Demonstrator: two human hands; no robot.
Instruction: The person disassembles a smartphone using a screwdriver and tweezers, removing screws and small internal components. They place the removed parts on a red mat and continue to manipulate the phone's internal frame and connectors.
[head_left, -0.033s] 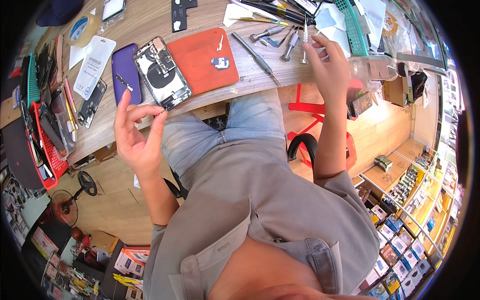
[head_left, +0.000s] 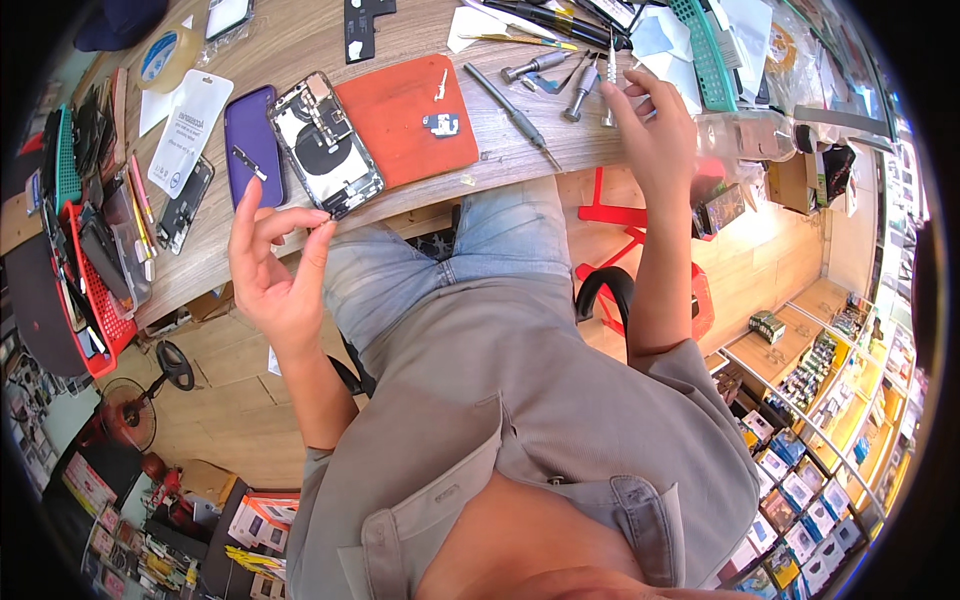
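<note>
My left hand [head_left: 278,265] is at the near edge of the bench, just below an opened phone [head_left: 325,150] with its inner parts bare. Thumb and fingertips are pinched together; a tiny dark thing may be between them, too small to name. Left of the phone lies a purple phone case [head_left: 250,135] with a small dark strip-shaped part [head_left: 247,163] on it. My right hand [head_left: 655,120] hovers at the bench's right, thumb and bent fingers apart, the thumb overlapping a slim silver screwdriver [head_left: 611,65]. Whether it touches the screwdriver I cannot tell.
Right of the phone, an orange mat [head_left: 405,135] carries a small metal part [head_left: 440,126] and a white piece. A grey screwdriver [head_left: 515,118] and shorter silver ones lie between mat and right hand. A red basket [head_left: 105,300] hangs over the left edge; a teal rack [head_left: 705,55] stands right.
My right hand has shifted very slightly to the left beside the silver screwdriver. My left hand keeps its pinch in nearly the same place.
</note>
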